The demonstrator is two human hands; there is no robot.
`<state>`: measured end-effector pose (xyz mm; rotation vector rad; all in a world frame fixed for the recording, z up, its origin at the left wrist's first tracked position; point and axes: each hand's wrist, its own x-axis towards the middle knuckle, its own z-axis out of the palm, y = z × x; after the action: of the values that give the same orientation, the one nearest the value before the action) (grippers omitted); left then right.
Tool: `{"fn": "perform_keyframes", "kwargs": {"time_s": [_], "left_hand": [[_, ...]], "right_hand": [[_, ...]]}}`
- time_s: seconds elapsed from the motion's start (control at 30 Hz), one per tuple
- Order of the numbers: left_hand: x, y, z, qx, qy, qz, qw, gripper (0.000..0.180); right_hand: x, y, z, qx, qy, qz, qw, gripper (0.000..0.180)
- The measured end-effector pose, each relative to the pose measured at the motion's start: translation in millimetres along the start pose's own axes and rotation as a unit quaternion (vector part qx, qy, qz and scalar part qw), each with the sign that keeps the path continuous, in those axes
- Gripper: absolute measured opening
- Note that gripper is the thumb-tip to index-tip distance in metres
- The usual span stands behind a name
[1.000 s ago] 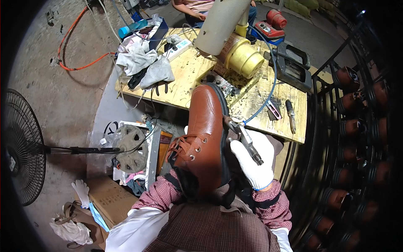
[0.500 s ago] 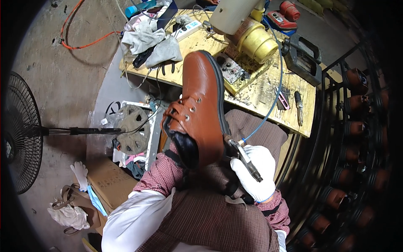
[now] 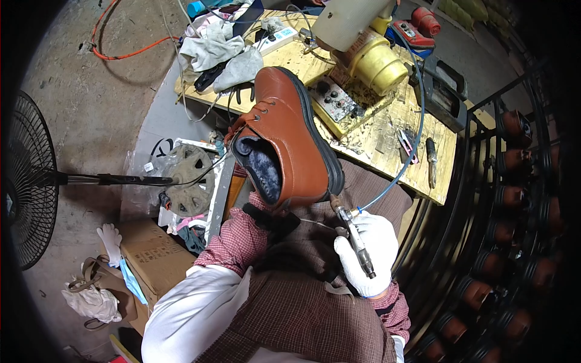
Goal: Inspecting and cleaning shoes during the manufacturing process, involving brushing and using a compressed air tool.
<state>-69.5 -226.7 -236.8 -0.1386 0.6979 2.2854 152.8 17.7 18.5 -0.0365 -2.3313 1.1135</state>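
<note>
While the wooden workbench and the yellow machine on it have kept their layout, I log that the brown shoe has swung over the last second from toe-away and upright to lying tilted, its dark opening now facing the camera, just above my lap. My left hand is hidden inside the shoe, so I cannot tell its grip. My right hand, gloved white, stays closed around the slim air tool, whose tip now meets the black sole edge at the heel, so I judge trimming is moving along the rim.
</note>
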Motion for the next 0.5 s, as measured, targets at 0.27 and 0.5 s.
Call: {"fn": "perform_keyframes", "kwargs": {"time_s": [0.27, 0.5], "left_hand": [[34, -23, 5, -0.142, -0.039, 0.006, 0.989, 0.055], [46, -42, 82, -0.222, -0.242, 0.046, 0.943, 0.061]], "right_hand": [[6, -5, 3, -0.097, -0.016, 0.005, 0.995, 0.017], [7, -7, 13, -0.152, -0.053, 0.025, 0.987, 0.028]]}}
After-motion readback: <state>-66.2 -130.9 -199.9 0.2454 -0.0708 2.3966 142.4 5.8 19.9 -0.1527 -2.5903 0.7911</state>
